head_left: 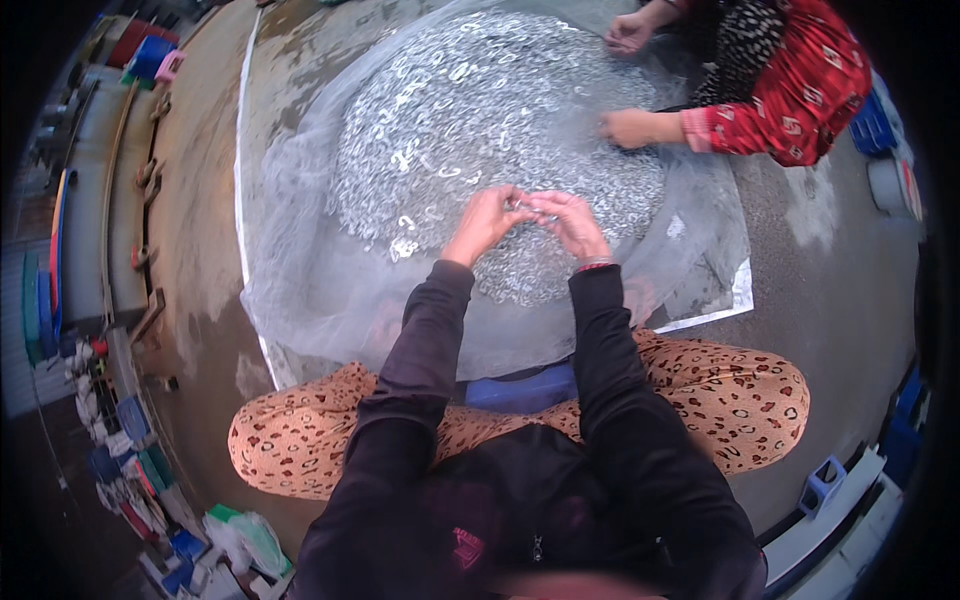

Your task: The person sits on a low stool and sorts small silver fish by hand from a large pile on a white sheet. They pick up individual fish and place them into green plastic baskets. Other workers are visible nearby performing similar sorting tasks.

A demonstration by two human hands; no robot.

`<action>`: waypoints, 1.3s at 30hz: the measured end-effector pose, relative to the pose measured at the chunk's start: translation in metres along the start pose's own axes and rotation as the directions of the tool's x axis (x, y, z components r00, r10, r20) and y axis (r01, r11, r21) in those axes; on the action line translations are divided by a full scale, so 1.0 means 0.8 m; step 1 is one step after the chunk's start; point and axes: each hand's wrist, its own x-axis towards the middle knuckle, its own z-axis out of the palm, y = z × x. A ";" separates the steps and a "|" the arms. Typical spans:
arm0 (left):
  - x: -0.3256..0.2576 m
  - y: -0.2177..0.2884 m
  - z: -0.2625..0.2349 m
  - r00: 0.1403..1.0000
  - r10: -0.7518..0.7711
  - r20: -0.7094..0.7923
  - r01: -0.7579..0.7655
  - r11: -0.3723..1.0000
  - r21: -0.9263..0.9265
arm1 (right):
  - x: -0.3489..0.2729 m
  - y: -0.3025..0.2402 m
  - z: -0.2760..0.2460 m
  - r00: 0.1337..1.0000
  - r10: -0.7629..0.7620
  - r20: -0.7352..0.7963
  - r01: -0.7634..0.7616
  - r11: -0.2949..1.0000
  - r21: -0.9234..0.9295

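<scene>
A wide, round heap of small silvery fish (420, 160) lies on a fine, pale mesh net (290, 270) in front of me. Over the near part of the heap, my left hand (489, 222) and my right hand (572, 222) meet at the fingertips. The fingers of both are pinched closed around a small silvery fish (530, 209), mostly hidden by them. Across the heap at the right, another person's hand (630, 128) reaches into the fish. That person's other hand (628, 34) is held above the far edge.
A blue plastic stool (520, 392) shows between my bent legs. The co-worker's red sleeve (770, 110) is close at the right. Along the left stand wooden benches (110, 200) and mixed clutter. A green and white plastic bag (245, 540) lies at lower left, a purple stool (822, 487) at lower right.
</scene>
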 end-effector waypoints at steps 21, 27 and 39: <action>-0.037 0.006 -0.012 0.928 -0.292 -0.230 -0.019 0.581 -0.814 | -0.018 -0.026 0.054 1.000 -0.007 0.011 0.008 0.999 -0.049; -0.037 -0.008 0.007 0.915 -0.300 -0.269 -0.038 0.601 -0.799 | -0.016 -0.012 0.058 0.991 0.006 0.131 -0.015 0.997 0.070; -0.044 -0.031 0.001 0.978 -0.128 -0.164 -0.078 0.508 -0.858 | 0.000 -0.019 0.039 0.975 -0.218 -0.043 0.222 0.966 0.131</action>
